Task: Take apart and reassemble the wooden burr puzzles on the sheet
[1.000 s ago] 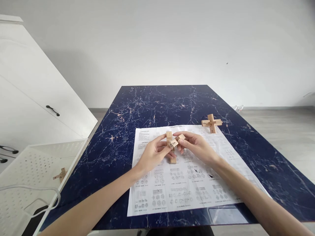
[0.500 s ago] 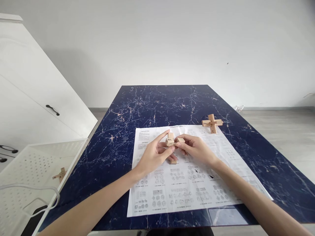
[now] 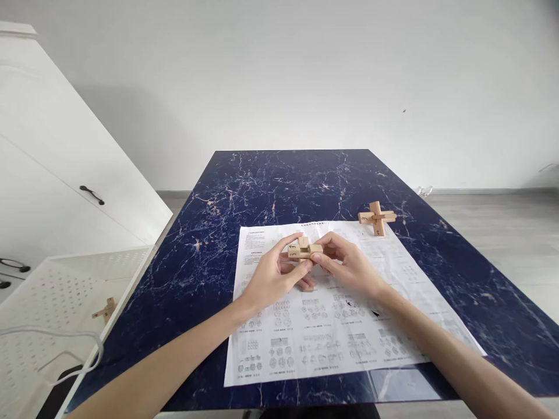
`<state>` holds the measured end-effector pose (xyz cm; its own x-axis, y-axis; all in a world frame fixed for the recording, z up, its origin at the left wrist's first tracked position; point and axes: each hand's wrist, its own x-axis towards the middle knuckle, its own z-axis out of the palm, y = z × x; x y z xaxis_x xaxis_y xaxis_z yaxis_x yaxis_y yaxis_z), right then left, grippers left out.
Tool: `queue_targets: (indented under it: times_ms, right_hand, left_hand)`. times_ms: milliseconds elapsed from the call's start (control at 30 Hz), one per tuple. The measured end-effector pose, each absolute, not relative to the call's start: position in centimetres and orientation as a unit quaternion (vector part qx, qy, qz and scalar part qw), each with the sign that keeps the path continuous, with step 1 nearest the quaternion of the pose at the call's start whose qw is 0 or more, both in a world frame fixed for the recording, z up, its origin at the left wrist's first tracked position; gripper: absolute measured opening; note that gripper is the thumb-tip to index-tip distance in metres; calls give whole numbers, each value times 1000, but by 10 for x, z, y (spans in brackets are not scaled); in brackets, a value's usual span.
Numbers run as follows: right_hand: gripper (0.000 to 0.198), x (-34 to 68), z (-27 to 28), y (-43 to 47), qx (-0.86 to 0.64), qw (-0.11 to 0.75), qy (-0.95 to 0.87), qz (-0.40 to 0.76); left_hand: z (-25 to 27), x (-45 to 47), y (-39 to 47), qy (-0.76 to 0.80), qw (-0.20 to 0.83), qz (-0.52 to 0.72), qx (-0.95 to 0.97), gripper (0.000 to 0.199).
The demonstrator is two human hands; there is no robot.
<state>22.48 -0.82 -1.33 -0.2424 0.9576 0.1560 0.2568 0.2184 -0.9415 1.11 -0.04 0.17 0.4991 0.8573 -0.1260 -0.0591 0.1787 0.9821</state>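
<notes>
Between my two hands is a partly joined wooden burr puzzle (image 3: 304, 254), light in colour, with dark number marks on its left end and a gap in its middle. My left hand (image 3: 273, 270) grips it from the left, the index finger at the top and the thumb along the near side. From the right, my right hand (image 3: 345, 262) pinches its right end between thumb and fingers. A small wooden end shows below, by my left fingertips. Both hands are over a printed instruction sheet (image 3: 297, 361) with rows of small diagrams.
A cross-shaped wooden puzzle (image 3: 377, 218) stands at the sheet's far right corner on the blue marbled table (image 3: 279, 180). To the left, a white perforated bin (image 3: 48, 302) holds another wooden cross (image 3: 105, 310) and a white cable (image 3: 65, 333). A white cabinet (image 3: 65, 151) is behind it.
The number-marked piece at the puzzle's left has shifted left and lies flatter, and a gap now shows in the middle. Both hands keep their hold in nearly the same place.
</notes>
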Motion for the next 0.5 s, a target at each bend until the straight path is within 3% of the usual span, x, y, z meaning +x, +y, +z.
queue_targets:
  times_ms: [500]
  right_hand:
    - [34, 228, -14, -6, -441, 417, -659, 444]
  left_hand:
    - [1, 10, -3, 330, 614, 353, 624, 42]
